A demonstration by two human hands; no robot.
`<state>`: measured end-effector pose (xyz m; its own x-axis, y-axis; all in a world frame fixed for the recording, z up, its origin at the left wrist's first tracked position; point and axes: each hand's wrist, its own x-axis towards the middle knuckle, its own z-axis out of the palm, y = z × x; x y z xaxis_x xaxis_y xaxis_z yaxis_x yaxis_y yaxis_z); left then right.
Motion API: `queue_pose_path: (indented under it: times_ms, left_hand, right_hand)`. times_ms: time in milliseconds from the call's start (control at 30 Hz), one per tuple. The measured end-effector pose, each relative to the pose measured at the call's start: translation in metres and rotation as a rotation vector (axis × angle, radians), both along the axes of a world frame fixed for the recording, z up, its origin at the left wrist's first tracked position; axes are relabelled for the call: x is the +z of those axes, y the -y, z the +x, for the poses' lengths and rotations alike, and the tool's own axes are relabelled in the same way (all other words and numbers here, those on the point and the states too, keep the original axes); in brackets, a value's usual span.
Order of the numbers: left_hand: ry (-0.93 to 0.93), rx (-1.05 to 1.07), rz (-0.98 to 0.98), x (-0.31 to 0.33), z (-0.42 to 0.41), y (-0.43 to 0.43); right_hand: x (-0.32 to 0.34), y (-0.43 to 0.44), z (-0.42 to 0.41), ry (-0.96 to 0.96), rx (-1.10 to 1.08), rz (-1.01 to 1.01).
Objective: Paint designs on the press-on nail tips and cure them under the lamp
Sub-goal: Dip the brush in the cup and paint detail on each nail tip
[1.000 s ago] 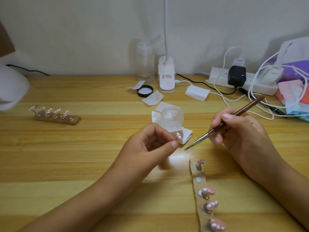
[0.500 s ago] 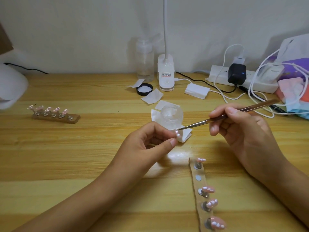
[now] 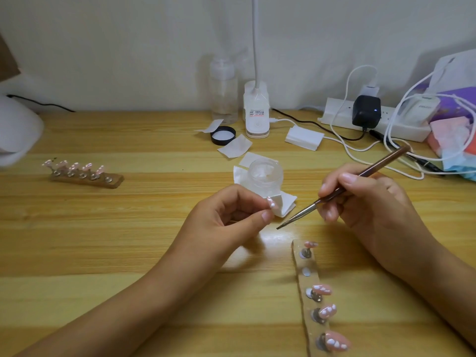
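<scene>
– Both hands look busy. What have you got?
– My left hand (image 3: 226,220) pinches one nail tip (image 3: 271,203) between thumb and forefinger, the other fingers curled, held up off the table (image 3: 128,240). My right hand (image 3: 365,199) grips the brush (image 3: 381,164) like a pen. Its bristles point down and left, near the tip but not touching it.
– Which step is that?
– Painting, I'd say, in a pause between strokes. The tip I'm holding shows white marks, though it's too small to tell whether the design is complete.
– And next?
– Probably reloading. The open jar (image 3: 265,176) sits just beyond my left fingers, on folded wipes (image 3: 286,204), so the brush needs a short trip farther and left to dip. Then it needs a light, steady touch back on the tip. I should keep my pinch at the edges so wet paint doesn't smear.
– Where does it go afterwards?
– The near holder strip (image 3: 309,282) by my right wrist carries four pink tips with white spots and one bare disc between them; that looks like its seat. A second holder (image 3: 87,177) with a row of tips stands far left, close to a white dome (image 3: 18,135) at the left edge, which I take for the curing lamp. I can't see inside it
</scene>
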<state>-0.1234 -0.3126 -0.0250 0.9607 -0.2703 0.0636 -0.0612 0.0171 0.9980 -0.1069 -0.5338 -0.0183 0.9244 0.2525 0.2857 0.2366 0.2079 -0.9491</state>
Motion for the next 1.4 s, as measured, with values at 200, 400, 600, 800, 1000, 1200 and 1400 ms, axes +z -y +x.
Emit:
queue_pose_path:
  times_ms: [200,400,600,800,1000,1200,1400]
  left_hand:
    - [0.005,-0.012,0.007,-0.001,0.0006,0.0001]
    - [0.005,-0.014,0.0,0.0017,0.0,0.0008]
    - [-0.01,0.0,-0.012,0.0019,-0.0003,0.0011]
    - [-0.005,-0.011,0.028,0.0013,-0.001,0.0025]
    - [0.008,-0.019,0.029,0.0033,-0.0027,0.0038]
    - [0.022,0.002,0.05,0.0029,-0.0028,0.0032]
    - [0.018,0.002,0.02,0.0026,-0.003,0.0043]
  right_hand:
    - [-0.001,0.0034,0.0043,-0.035,-0.049,0.104]
    - [-0.0022,0.0022,0.0038,-0.025,-0.02,0.065]
    - [-0.0032,0.001,0.0037,-0.013,-0.001,0.022]
    - [-0.0016,0.0026,0.0035,-0.042,0.015,0.017]
    - [0.0021,0.0026,0.002,-0.096,0.002,0.083]
    - [0.0048,0.0045,0.0035,-0.162,-0.008,0.16]
    - [0.0036,0.0033,0.0061,-0.189,-0.052,0.16]
